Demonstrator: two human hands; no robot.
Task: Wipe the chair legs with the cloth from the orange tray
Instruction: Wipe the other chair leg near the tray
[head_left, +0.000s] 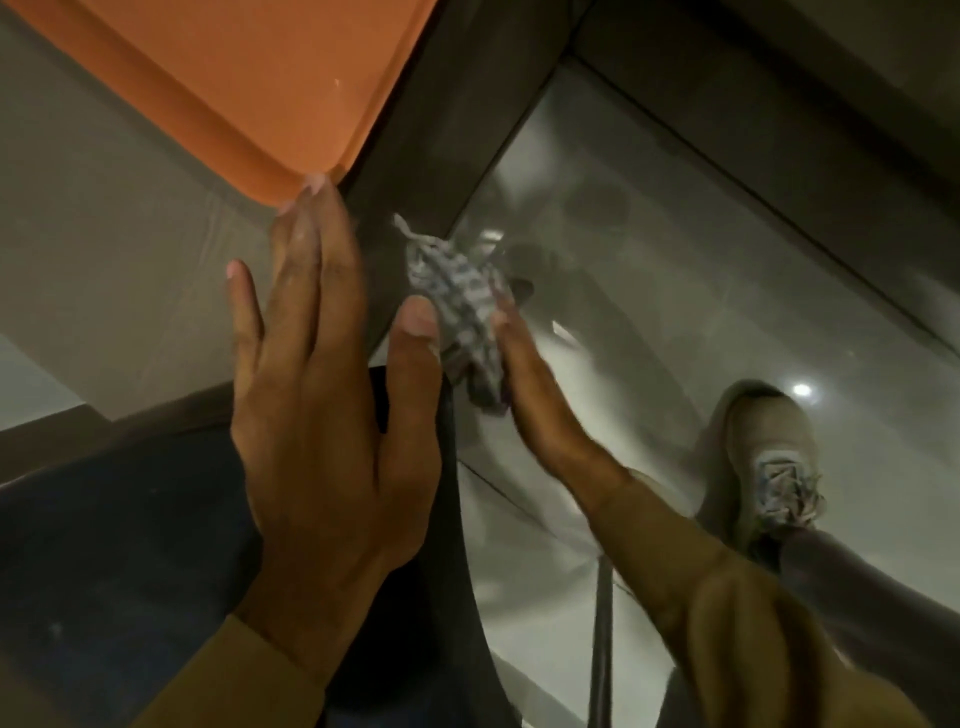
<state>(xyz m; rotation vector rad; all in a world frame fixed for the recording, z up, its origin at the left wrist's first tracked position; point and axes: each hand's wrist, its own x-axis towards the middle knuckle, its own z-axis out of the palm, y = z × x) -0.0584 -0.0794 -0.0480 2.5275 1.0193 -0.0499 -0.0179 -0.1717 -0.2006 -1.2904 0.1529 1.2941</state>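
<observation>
The left hand (322, 374) lies flat with fingers straight, its fingertips touching the near corner of the orange tray (249, 78), holding nothing. The right hand (519, 374) reaches down past the table edge (426, 171) and holds the cloth (462, 306), a crumpled patterned rag, bunched against its fingers; exactly how the fingers wrap it is blurred, but the rag sits gathered at the fingertips. So the cloth is already off the tray, hanging low over the glossy floor (701, 291), near a shoe (769, 457). The tray looks bare in the part that shows. A thin dark upright (605, 623) shows below the right forearm, possibly a chair leg, though it is too dim to be sure. The cloth looks light, soft and limp, and should fold around a narrow leg easily. It would probably handle best bunched in the palm with a loose flap left to wrap the leg; pinched only at a corner, it would dangle and slip.
</observation>
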